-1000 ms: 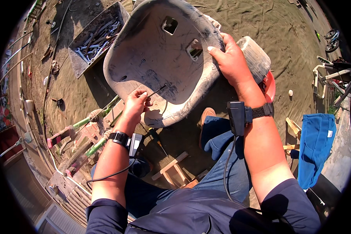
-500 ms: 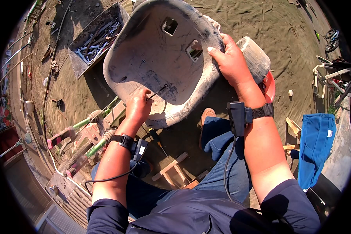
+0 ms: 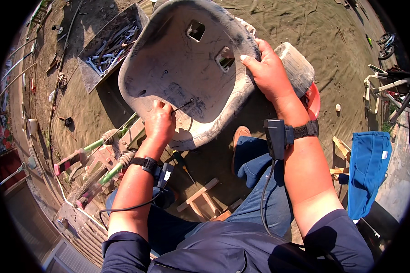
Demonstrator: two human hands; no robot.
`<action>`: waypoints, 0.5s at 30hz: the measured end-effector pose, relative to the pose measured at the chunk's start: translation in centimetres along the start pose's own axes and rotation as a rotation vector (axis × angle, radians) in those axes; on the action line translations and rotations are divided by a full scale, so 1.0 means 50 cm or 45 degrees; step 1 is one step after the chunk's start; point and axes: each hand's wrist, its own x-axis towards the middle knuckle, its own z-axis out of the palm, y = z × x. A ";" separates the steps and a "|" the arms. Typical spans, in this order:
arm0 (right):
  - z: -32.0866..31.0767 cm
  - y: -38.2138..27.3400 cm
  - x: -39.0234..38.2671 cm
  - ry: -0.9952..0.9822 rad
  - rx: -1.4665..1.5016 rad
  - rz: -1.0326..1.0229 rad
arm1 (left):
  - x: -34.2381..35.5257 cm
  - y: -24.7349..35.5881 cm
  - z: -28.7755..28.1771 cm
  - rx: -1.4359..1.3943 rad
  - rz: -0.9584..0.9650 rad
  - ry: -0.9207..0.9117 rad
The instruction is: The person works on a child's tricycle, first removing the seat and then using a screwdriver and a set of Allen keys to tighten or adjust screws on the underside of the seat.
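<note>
A worn, dusty grey-brown bucket seat with two squarish holes is tilted in front of me. My right hand grips its right rim, thumb on the inside face and fingers out of sight behind. Low on the seat, my left hand is closed around a thin dark rod that looks like a hex key. The rod's far tip meets a small bolt hole in the seat; its other end is hidden in my fingers. A second small hole with a fastener lies further up and left.
An open metal box of wrenches stands at the upper left. Green-and-pink handles lie beside my left forearm. Below the seat are a screwdriver and a small wooden stool. A blue cloth hangs at the right.
My left hand has turned a little at the rod, its knuckles rolling over and shifting left. The seat has shifted very slightly left in view; my right hand keeps its hold.
</note>
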 end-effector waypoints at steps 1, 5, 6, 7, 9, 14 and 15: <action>-0.001 0.002 0.001 -0.001 -0.006 -0.011 | 0.000 0.001 0.000 0.024 -0.004 0.000; -0.002 0.000 0.001 -0.001 -0.043 -0.038 | 0.003 -0.002 0.010 0.112 -0.013 -0.044; -0.002 0.000 0.001 -0.002 -0.038 -0.028 | 0.003 -0.005 0.014 0.138 -0.015 -0.068; -0.002 0.001 0.001 -0.002 -0.033 -0.019 | 0.002 -0.009 0.018 0.100 -0.025 -0.093; -0.002 0.002 0.001 -0.003 -0.032 -0.015 | 0.002 -0.015 0.021 0.023 -0.047 -0.141; -0.002 0.001 0.002 -0.005 -0.022 -0.037 | 0.012 -0.035 0.035 -0.264 -0.284 -0.352; -0.001 0.000 0.002 -0.003 -0.018 -0.039 | 0.014 -0.042 0.040 -0.314 -0.298 -0.364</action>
